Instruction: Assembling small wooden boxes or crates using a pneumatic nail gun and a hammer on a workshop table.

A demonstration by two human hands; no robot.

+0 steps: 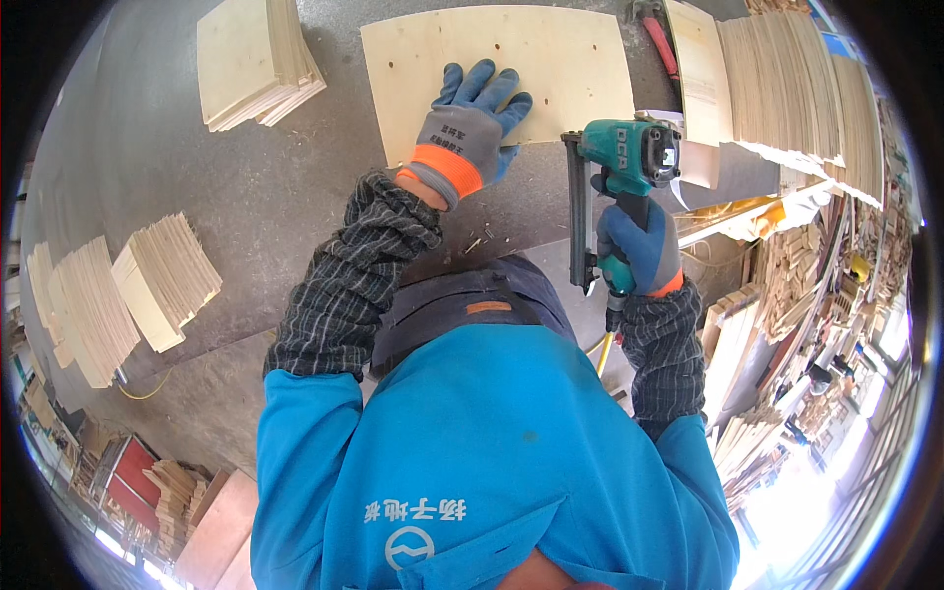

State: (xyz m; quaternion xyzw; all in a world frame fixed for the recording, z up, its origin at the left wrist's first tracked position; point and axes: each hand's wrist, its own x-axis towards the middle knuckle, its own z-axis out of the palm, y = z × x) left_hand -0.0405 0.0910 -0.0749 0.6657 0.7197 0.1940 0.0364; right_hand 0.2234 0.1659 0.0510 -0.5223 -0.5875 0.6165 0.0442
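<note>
A pale plywood sheet [570,69] with several small dark knots lies flat on the grey tabletop [295,187]. My left hand [464,138], in a blue and grey glove with an orange cuff, rests on its near edge with the fingers spread. In my right hand [644,244], gloved alike, is a green and black pneumatic stapler [621,157]. The fingers wrap round its grip, and the long black magazine hangs down on the left. The tool is held just off the sheet's near right corner, over the table's front edge. A yellow hose [604,354] runs down below the grip.
Stacked thin boards [241,54] stand at the back left, with more board stacks [167,275] at the left edge. A tall stack of boards [782,84] is at the right, beside a red-handled hammer [660,44]. Timber offcuts [787,285] lie beyond the table's right side.
</note>
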